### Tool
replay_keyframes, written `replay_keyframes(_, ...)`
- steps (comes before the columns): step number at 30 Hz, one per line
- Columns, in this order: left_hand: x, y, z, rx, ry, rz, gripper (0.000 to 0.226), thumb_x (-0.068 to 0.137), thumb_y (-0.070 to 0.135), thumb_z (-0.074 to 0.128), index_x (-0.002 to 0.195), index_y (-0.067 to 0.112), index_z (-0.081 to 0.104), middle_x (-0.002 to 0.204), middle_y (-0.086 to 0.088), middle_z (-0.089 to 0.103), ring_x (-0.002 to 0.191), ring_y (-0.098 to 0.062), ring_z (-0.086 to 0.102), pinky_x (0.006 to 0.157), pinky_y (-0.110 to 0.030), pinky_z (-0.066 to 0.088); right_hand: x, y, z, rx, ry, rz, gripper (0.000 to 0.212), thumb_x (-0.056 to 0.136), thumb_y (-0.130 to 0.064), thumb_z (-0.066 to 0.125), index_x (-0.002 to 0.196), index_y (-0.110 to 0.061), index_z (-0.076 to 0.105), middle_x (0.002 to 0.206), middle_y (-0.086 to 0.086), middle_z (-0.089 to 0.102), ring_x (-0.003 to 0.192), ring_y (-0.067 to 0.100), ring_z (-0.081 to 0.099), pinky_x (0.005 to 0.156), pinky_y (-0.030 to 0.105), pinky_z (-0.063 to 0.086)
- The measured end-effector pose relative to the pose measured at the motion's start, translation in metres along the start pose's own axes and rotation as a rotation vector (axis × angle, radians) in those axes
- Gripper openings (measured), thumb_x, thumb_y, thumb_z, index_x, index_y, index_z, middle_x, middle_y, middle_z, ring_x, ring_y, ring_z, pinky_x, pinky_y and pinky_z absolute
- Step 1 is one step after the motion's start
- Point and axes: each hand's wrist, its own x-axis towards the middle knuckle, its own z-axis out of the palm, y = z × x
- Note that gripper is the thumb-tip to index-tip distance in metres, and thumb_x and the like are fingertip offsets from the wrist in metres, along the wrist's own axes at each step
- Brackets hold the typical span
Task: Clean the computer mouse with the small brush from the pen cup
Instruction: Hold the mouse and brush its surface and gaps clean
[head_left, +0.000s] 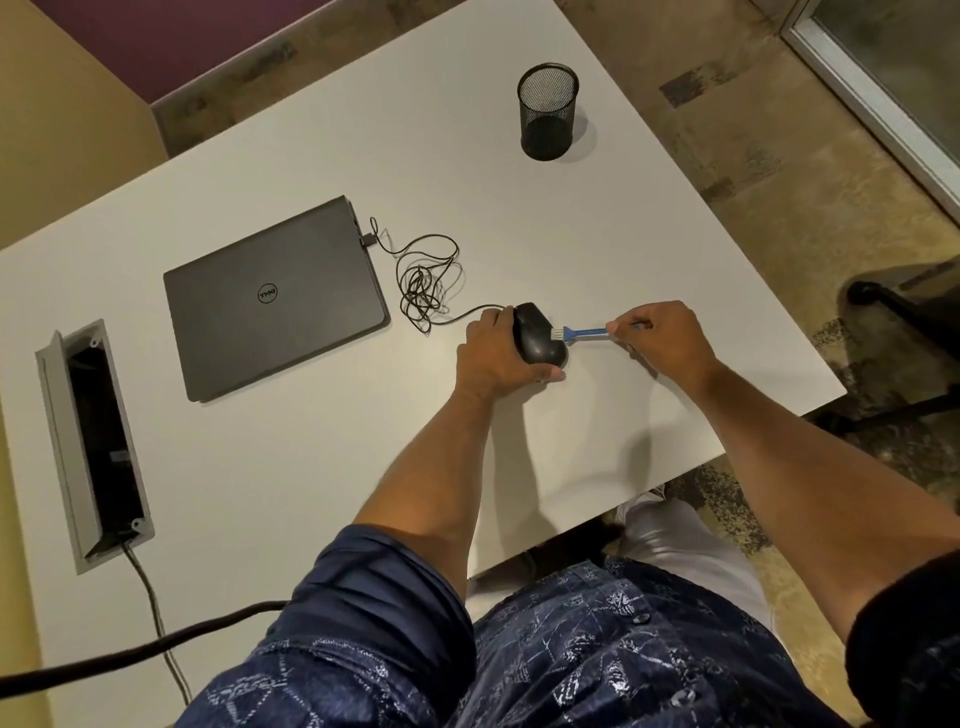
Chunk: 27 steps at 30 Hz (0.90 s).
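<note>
A black computer mouse (537, 335) is tilted up on its side on the white table (322, 467), gripped from the left by my left hand (491, 353). My right hand (660, 335) pinches the blue handle of a small brush (579, 332). The brush's white bristles touch the mouse's right flank. The mouse's thin black cord (426, 280) lies in a loose tangle and runs to the laptop. A black mesh pen cup (548, 111) stands upright at the far side of the table, and nothing shows inside it.
A closed grey laptop (275, 299) lies left of the mouse. An open cable tray (93, 441) is set into the table at the left, with cables trailing toward me. The table's right edge runs close beside my right forearm. A chair base (904, 312) stands on the floor at the right.
</note>
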Motion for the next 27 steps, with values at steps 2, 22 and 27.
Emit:
replay_keyframes(2,0.000,0.001,0.000,0.007,0.000,-0.001,0.114,0.057,0.069,0.091,0.149,0.018,0.045,0.150,-0.002,0.048,0.139,-0.031,0.046,0.105,-0.048,0.048,0.001,0.000,-0.001,0.038,0.040,0.026,0.019,0.091,-0.033,0.074,0.089,-0.014,0.080,0.072,0.004,0.072,0.062,0.015,0.064,0.063,0.022,0.053)
replay_keyframes(22,0.008,-0.025,-0.014,-0.141,-0.045,0.053,0.075,0.077,0.010,0.083,0.147,0.015,0.057,0.143,-0.009,0.063,0.133,-0.031,0.060,0.112,-0.039,0.049,-0.002,-0.053,0.032,-0.120,-0.143,-0.187,0.011,0.088,-0.016,0.070,0.088,-0.013,0.081,0.079,0.001,0.076,0.070,0.021,0.070,0.067,0.033,0.055)
replay_keyframes(27,0.010,-0.025,-0.014,-0.157,-0.051,0.042,0.072,0.081,0.011,0.082,0.148,0.014,0.055,0.146,-0.009,0.060,0.137,-0.030,0.057,0.116,-0.042,0.047,-0.001,-0.046,0.015,-0.021,-0.023,-0.146,0.011,0.090,-0.020,0.073,0.091,-0.013,0.082,0.074,-0.001,0.071,0.062,0.009,0.057,0.064,0.027,0.048)
